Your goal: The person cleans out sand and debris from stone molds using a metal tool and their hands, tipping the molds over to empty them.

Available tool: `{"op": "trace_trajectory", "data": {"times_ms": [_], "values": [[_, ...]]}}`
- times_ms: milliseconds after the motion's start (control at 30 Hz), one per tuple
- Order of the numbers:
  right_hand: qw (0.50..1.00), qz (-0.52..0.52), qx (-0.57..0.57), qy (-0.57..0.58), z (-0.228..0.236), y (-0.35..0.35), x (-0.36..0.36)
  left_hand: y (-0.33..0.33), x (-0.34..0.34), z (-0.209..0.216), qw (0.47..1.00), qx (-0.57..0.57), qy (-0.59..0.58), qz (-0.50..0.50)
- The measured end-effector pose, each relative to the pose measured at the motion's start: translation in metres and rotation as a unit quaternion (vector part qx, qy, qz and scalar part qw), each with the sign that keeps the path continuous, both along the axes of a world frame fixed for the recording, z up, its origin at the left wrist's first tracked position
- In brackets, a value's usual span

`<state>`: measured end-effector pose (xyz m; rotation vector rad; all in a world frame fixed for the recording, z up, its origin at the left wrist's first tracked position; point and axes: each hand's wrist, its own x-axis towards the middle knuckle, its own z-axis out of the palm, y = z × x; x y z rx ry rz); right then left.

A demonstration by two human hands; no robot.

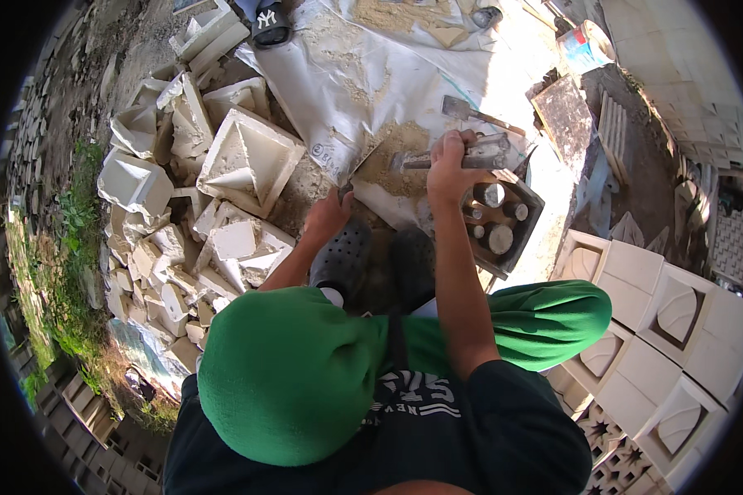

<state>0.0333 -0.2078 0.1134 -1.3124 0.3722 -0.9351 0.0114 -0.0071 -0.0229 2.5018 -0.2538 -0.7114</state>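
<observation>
Green cloth (289, 375) bulges behind left grip (330, 214), closed round a thin-bladed tool (347, 190), and right grip (452, 165), clasping a grey bar (490, 152), powdery sand (381, 171) between.

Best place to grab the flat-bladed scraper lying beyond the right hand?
Probably mid-handle, from above and the person's right. The scraper lies with its wide blade to the left; the slim brown handle points right and slightly back toward the person, so fingers could close across it. The right hand is nearer than the left.
</observation>
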Motion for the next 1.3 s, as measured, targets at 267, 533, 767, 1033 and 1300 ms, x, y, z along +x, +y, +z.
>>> {"op": "trace_trajectory", "data": {"times_ms": [267, 533, 767, 1033, 1300], "values": [[0.987, 0.110, 0.069, 0.091, 0.011, 0.009, 0.011, 0.008, -0.004, -0.006, 1.000, 0.008, 0.019, 0.006], [0.996, -0.052, 0.075, 0.014, 0.038, -0.016, -0.067, 0.007, -0.003, 0.001, 0.999, 0.013, 0.031, 0.018], [0.998, -0.024, 0.055, -0.001, 0.015, -0.015, -0.065, 0.008, -0.005, -0.005, 0.999, 0.011, 0.025, 0.021], [0.994, 0.010, 0.110, 0.018, 0.021, -0.001, -0.029, 0.008, -0.005, -0.004, 1.000, 0.000, 0.018, 0.023], [0.994, 0.070, 0.082, -0.005, 0.070, -0.003, -0.012, 0.011, -0.005, -0.003, 0.999, -0.023, 0.016, 0.021]]}}
